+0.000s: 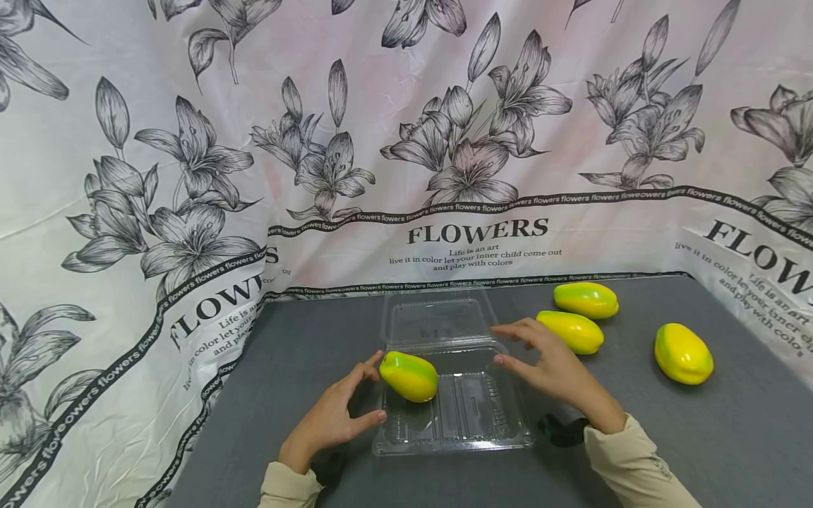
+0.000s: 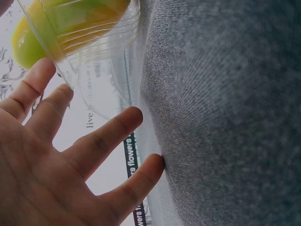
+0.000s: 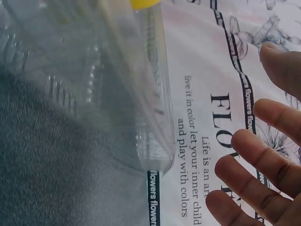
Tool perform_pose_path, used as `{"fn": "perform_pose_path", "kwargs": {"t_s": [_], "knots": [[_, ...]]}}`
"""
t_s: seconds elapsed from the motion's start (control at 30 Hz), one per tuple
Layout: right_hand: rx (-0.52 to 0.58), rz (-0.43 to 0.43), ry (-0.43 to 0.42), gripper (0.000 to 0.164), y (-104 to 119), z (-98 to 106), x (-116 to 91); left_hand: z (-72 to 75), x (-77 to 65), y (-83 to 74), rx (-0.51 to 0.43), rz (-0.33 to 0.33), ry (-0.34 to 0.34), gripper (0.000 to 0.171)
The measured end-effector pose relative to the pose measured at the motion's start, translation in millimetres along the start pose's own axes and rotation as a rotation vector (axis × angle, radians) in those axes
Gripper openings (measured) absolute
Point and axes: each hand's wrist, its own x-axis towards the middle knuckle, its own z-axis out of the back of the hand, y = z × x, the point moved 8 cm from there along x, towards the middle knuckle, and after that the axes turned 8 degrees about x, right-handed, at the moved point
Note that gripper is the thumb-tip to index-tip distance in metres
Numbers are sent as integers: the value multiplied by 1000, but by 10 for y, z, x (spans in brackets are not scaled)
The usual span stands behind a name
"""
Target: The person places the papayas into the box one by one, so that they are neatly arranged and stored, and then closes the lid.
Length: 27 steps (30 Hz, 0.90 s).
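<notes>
Nearest, at lower centre of the head view: left hand (image 1: 330,416) spread, fingers straight, grasping nothing, fingertips just beside the mango (image 1: 408,376). Right hand (image 1: 551,367) likewise released, fingers extended over the right rim of the clear box (image 1: 470,416), holding nothing. Mango lay in the box's left rear corner, long axis running upper left to lower right in the frame, green end toward the upper left. In the left wrist view, seen through the box wall (image 2: 89,56) above spread fingers (image 2: 106,136). Behind the tray, lid (image 1: 437,319) swung open, lying back. Farther right on the grey mat (image 1: 635,437): three more mangoes (image 1: 570,331) (image 1: 586,300) (image 1: 683,353), well apart from the box. Beyond, flower-printed cloth (image 1: 406,141).
</notes>
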Motion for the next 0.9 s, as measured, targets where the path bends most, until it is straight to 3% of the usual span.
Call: {"fn": "perform_pose_path", "kwargs": {"t_s": [0.57, 0.9], "knots": [[-129, -11, -122, 41, -212, 316, -53, -14, 6, -15, -2, -2, 4, 47], [-113, -54, -151, 40, -333, 431, -66, -8, -4, -16, -5, -24, -10, 45]]}}
